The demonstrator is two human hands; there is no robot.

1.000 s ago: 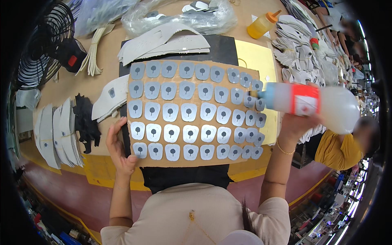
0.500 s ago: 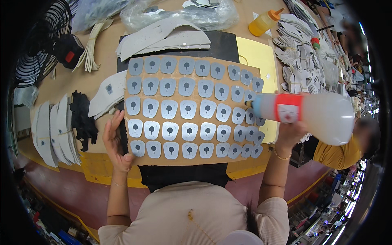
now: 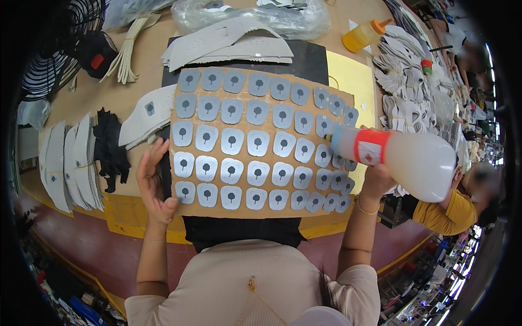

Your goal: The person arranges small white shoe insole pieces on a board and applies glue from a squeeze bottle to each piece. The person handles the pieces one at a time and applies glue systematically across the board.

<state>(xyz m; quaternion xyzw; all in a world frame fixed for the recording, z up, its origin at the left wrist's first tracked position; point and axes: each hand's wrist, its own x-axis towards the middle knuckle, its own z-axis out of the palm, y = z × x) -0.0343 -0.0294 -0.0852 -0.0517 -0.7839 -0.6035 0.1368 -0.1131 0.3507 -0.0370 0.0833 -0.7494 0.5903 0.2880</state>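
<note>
Tilting over a brown cardboard sheet (image 3: 261, 144), a translucent squeeze bottle (image 3: 405, 160) is held at the sheet's right edge.

The bottle is clasped from below by the right hand (image 3: 378, 182), its grip closed around the body, nozzle aimed at the sheet. The sheet's left edge is touched by the left hand (image 3: 155, 185), fingers spread wide, nothing grasped. Rows of grey patches (image 3: 231, 141) cover the sheet, which lies on the desk (image 3: 147, 70).

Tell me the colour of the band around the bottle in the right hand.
Red-orange, on a translucent whitish bottle; head view, held by the right hand.
</note>
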